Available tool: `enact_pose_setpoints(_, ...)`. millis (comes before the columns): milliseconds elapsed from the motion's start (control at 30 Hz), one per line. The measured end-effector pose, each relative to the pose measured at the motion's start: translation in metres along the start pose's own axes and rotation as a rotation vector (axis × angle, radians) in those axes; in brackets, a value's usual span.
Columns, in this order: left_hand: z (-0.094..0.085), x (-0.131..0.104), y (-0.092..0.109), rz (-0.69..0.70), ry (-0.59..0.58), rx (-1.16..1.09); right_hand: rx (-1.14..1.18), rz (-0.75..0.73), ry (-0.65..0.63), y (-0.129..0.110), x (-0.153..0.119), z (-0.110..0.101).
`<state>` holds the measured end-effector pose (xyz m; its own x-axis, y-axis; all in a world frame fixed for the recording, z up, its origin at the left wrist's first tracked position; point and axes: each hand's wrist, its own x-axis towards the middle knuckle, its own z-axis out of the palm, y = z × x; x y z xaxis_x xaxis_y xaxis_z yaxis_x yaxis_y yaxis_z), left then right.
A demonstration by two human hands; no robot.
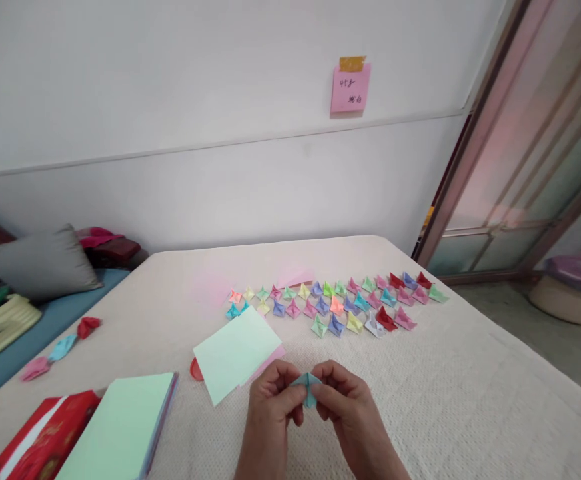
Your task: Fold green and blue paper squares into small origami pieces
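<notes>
Between my two hands is a small light-blue folded paper piece (309,383), with a crease down its middle. My left hand (280,397) pinches its left side between thumb and fingers. The right side is gripped the same way by my right hand (339,395). Both hands are closed and held over the near middle of the table; the fingers cover part of the paper. Beyond them, several folded paper boats (336,305) in many colours stand in rows. Just left of my hands lie loose light-green sheets (237,353), over a pink sheet (270,360).
A stack of green-topped paper (120,420) and a red packet (45,433) lie at the near left. A red round item (196,369) peeks from under the sheets. Crumpled pieces, such as a red one (89,327), lie along the left edge. A white wall (270,200) stands behind the table.
</notes>
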<state>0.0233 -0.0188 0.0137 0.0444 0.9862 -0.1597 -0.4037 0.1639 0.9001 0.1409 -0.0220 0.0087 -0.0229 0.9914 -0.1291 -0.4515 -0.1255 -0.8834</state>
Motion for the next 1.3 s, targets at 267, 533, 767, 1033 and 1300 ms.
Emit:
enact_pose_setpoints(267,0.000,-0.001,-0.002,-0.018,0.065,-0.130,-0.100,-0.112,0.024,0.009,0.001,-0.002)
enact_pose_setpoints(533,0.002,-0.004,0.000,-0.031,0.010,-0.121,-0.253,-0.201,0.000,-0.001,-0.001,-0.005)
enact_pose_setpoints(767,-0.004,0.003,-0.004,0.070,-0.053,0.071,-0.408,-0.336,-0.021,0.003,-0.003,-0.010)
enact_pose_setpoints(1033,0.000,-0.003,0.004,0.181,-0.043,0.082,-0.250,-0.165,-0.084,-0.007,-0.003,-0.006)
enact_pose_setpoints(1300,-0.009,-0.002,0.012,0.184,-0.092,0.292,-0.228,-0.123,-0.090,-0.009,-0.001,-0.008)
